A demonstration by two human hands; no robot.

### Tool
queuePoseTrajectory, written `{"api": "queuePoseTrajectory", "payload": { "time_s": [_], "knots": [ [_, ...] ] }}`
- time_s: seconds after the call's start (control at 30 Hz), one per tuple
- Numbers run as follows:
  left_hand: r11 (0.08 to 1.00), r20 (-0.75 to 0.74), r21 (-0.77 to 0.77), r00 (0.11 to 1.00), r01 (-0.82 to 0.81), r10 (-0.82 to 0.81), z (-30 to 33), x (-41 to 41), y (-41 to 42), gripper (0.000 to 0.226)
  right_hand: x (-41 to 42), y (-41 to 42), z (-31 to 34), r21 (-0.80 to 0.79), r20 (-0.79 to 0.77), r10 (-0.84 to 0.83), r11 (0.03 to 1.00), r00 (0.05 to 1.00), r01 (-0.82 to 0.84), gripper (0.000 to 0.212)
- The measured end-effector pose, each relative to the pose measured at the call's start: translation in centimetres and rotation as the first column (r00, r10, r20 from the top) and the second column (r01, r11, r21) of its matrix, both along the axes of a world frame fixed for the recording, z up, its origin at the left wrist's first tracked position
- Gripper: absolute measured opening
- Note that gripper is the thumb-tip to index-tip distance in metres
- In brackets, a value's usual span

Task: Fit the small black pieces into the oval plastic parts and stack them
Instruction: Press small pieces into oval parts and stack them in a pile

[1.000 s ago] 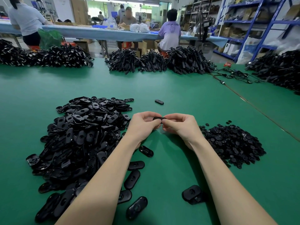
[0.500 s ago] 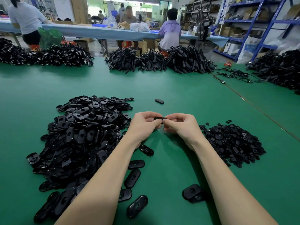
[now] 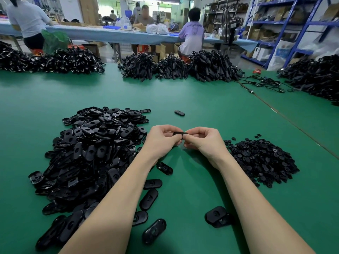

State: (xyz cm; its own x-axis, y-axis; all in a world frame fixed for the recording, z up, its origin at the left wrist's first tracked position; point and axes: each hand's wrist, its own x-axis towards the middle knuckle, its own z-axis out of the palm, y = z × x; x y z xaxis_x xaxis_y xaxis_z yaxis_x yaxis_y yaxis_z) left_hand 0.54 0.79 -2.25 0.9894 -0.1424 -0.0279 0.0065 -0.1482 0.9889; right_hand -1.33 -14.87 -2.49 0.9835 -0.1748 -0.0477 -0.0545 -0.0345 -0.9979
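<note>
**Head view: oval part pinched edge-on between both hands**

Head camera shows the left hand (image 3: 161,142) and right hand (image 3: 203,143) meeting above the green table (image 3: 201,99), fingers of both curled and pinching one oval part (image 3: 179,133). Its long axis runs left to right, one end in each grip, thin edge toward the camera. Whether a small black piece already sits in it cannot be told.

Small pieces (image 3: 260,158) lie heaped just beside the right hand, so that hand is likely the nearer for the next one. Loose ovals (image 3: 91,149) pile on the left. Two ovals (image 3: 217,216) lie overlapped near the right forearm, possibly the stack.
</note>
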Motion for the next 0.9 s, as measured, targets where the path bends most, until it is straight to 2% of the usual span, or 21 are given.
{"api": "queuePoseTrajectory", "payload": {
  "time_s": [0.27, 0.47, 0.9],
  "knots": [
    [0.994, -0.048, -0.110, 0.998, 0.023, -0.028, 0.27, -0.10, 0.06, 0.015, -0.24, -0.08, 0.25, 0.041, 0.007, 0.014, 0.999, 1.000, -0.014, 0.007],
    [0.991, -0.046, -0.130, 0.998, 0.032, -0.039, 0.28, -0.08, 0.16, 0.015, -0.20, -0.16, 0.32, 0.077, 0.008, 0.026, 0.997, 1.000, -0.026, 0.008],
    [0.999, 0.009, 0.015, 0.999, -0.044, 0.044, -0.35, 0.36, -0.36, 0.015, 0.20, 0.06, -0.23, -0.078, -0.008, -0.033, 0.996, 0.999, 0.032, 0.009]
  ]
}}
